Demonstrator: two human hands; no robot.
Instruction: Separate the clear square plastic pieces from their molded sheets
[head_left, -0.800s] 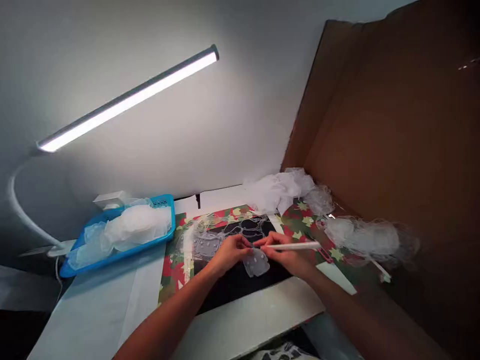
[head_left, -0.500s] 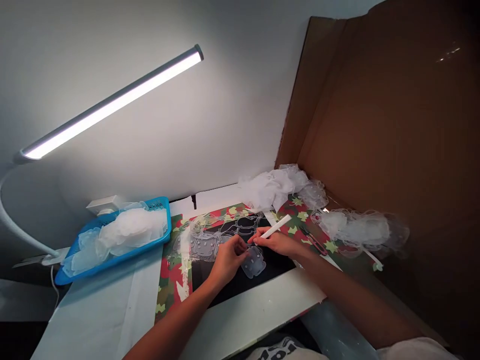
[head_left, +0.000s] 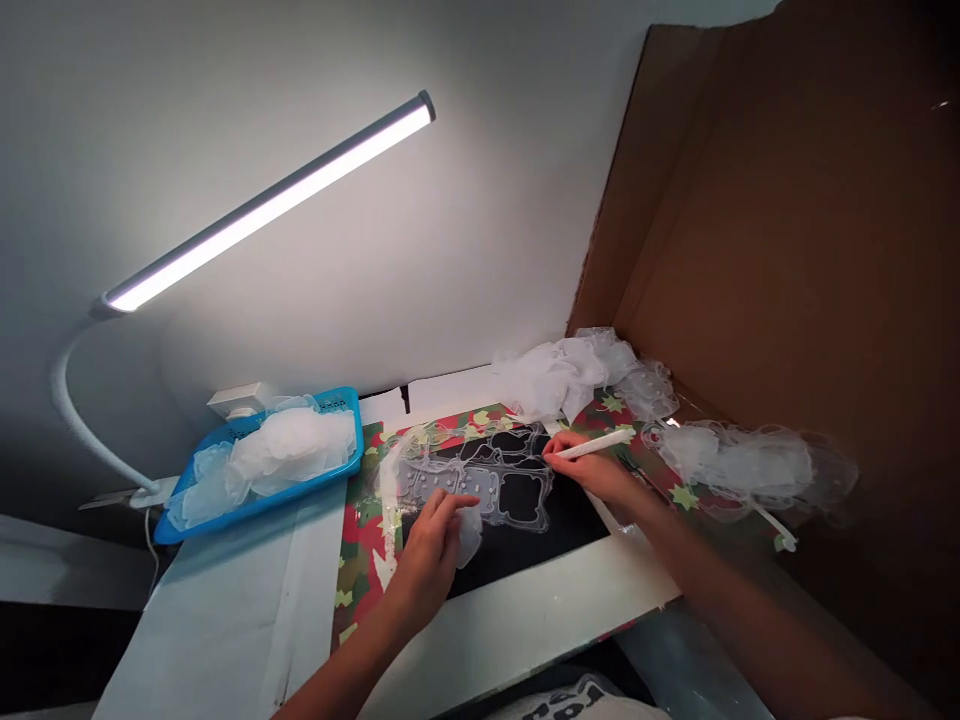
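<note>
My left hand (head_left: 431,545) hovers over the black mat (head_left: 525,552), its index finger stretched out. A small translucent cut-out piece (head_left: 469,540) shows below its fingers and seems pinched in them; the thumb's grip is partly hidden. My right hand (head_left: 592,470) grips a white pen-shaped tool (head_left: 598,443), whose working tip I cannot make out. Between the hands lies a clear plastic sheet (head_left: 480,487) with shaped outlines and small raised dots. Its right-hand section is an open frame, with black showing through.
A blue basket (head_left: 262,510) of translucent pieces stands left, beneath a lit lamp (head_left: 277,205). White translucent heaps lie at the back (head_left: 562,375) and right (head_left: 750,465). A cardboard wall (head_left: 750,230) rises on the right. Patterned red-and-green covering (head_left: 360,570) surrounds the mat.
The hands have moved apart. My left hand has gone left with the translucent piece, away from the sheet's open frame; my right hand has drawn right with the tool. The view has shifted slightly.
</note>
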